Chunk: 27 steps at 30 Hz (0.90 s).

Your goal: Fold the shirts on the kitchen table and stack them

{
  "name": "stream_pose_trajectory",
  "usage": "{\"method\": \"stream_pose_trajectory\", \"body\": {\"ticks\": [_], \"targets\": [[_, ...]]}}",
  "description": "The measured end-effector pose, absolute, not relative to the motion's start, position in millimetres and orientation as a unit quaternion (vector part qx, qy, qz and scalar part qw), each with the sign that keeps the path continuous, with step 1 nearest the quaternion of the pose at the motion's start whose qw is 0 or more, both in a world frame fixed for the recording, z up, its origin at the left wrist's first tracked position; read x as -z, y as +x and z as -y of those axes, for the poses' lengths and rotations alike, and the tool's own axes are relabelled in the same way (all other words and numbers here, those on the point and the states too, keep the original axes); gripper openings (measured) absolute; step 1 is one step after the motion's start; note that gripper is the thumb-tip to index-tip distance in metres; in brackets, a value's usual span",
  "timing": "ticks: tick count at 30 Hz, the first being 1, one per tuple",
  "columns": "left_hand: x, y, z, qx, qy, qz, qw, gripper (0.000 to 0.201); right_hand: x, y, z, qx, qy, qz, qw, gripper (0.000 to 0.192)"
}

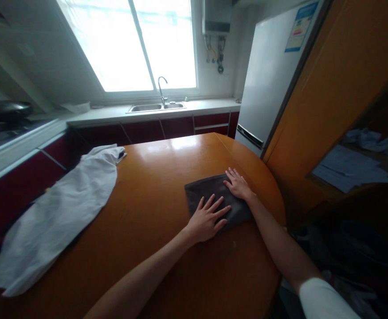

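A dark grey folded cloth [207,191] lies flat on the orange wooden table [154,199], toward its right side. My left hand [208,218] rests palm down on the cloth's near edge, fingers spread. Flat on the cloth's far right corner lies my right hand [237,183], fingers also apart. Neither hand grips anything.
A white garment [64,208] is spread over the table's left side and hangs past the edge. Behind the table run a counter with a sink [156,106] and faucet under a bright window. A white fridge [270,75] stands at the right, next to an orange cabinet [333,88].
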<state>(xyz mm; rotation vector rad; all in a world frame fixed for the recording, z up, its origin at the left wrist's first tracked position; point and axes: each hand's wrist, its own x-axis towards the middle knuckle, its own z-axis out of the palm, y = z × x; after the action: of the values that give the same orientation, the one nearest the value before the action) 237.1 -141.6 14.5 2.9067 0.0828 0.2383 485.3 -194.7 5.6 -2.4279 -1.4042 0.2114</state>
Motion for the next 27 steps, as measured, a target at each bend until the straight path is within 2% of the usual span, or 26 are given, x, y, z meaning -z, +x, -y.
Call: {"method": "stream_pose_trajectory", "body": {"ticks": [3,8,10,14,18,21,24,27], "targets": [[-12.7,238.0,140.5,-0.084,0.99,-0.029,0.112,0.049,-16.3,482.3,197.4,-0.067,-0.857,0.481,0.173,0.061],[-12.8,239.0,139.0,-0.091,0.988,-0.027,0.119,0.049,-32.1,459.3,222.3,0.058,-0.86,0.476,0.175,0.057],[-12.4,239.2,138.9,-0.097,0.988,-0.026,0.12,0.049,-26.9,449.6,236.9,0.071,-0.855,0.487,0.163,0.059],[-10.9,239.6,140.2,-0.097,0.987,-0.031,0.121,0.048,-8.1,452.0,256.0,-0.027,-0.885,0.435,0.165,0.065],[-13.8,242.0,138.6,-0.109,0.981,-0.033,0.158,0.048,-12.3,480.3,252.7,-0.071,-0.87,0.394,0.287,0.062],[-19.7,245.8,124.6,-0.222,0.943,-0.072,0.238,0.043,-26.6,501.6,243.4,-0.084,-0.871,0.314,0.369,0.05],[-21.1,247.6,93.5,-0.377,0.868,-0.146,0.287,0.033,-34.7,512.1,232.8,-0.146,-0.871,0.284,0.374,0.043],[-14.3,244.1,54.3,-0.449,0.811,-0.235,0.291,0.027,-36.3,512.5,220.1,-0.217,-0.859,0.265,0.38,0.042]]}}
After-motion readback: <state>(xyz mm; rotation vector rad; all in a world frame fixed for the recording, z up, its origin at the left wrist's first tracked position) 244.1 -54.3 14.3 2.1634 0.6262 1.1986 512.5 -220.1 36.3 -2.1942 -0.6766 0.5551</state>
